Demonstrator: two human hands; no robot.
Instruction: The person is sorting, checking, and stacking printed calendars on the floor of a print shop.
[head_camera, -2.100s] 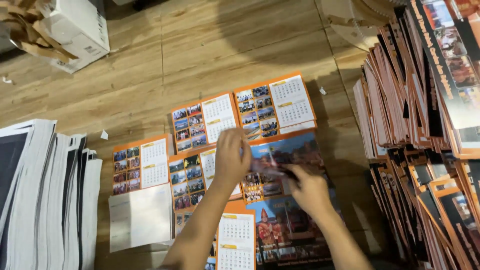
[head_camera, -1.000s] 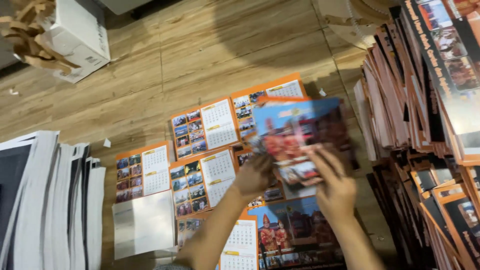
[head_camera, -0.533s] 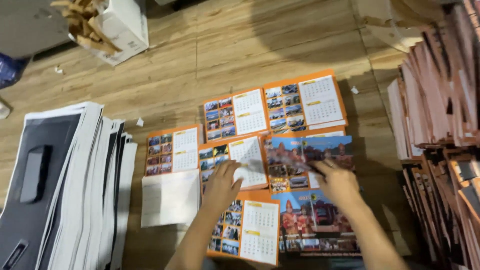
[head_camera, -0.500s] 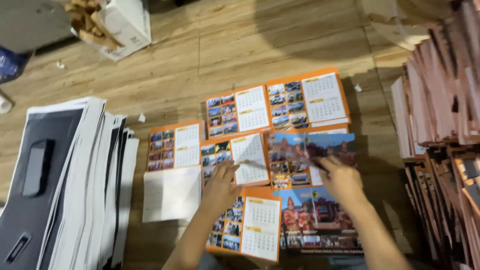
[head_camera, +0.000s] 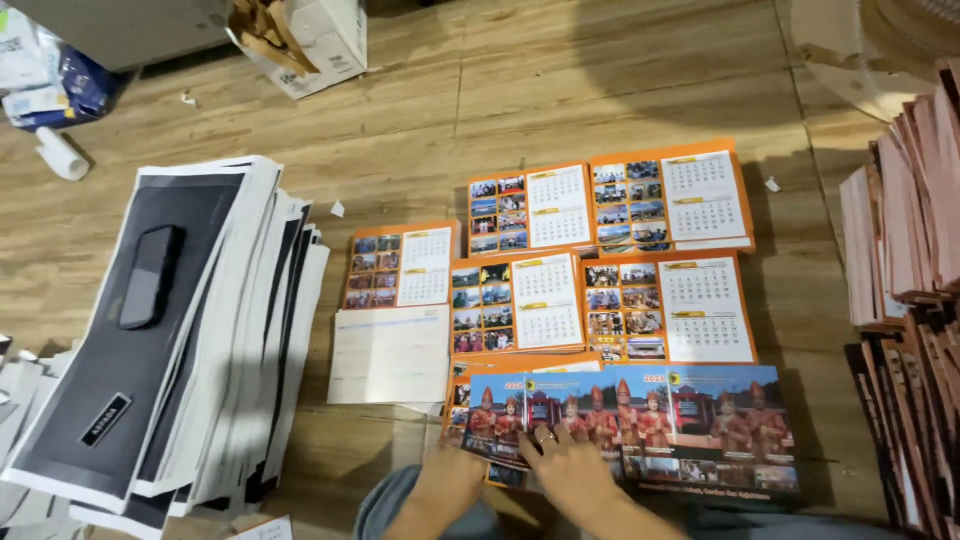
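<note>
since half a second ago both hands are drawn back to the near edge of the floor layout; the left hand (head_camera: 445, 480) and right hand (head_camera: 565, 462) are laid flat, fingers spread, gripping nothing, on the cover sheet (head_camera: 630, 425), whose long axis runs left-right, the right hand lying nearer its middle.

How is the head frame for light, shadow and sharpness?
Head view: even, warm light on the wooden floor; a soft shadow right of the calendar sheets; no strong glare; both hands, left hand and right hand, slightly soft at the bottom edge.
</note>
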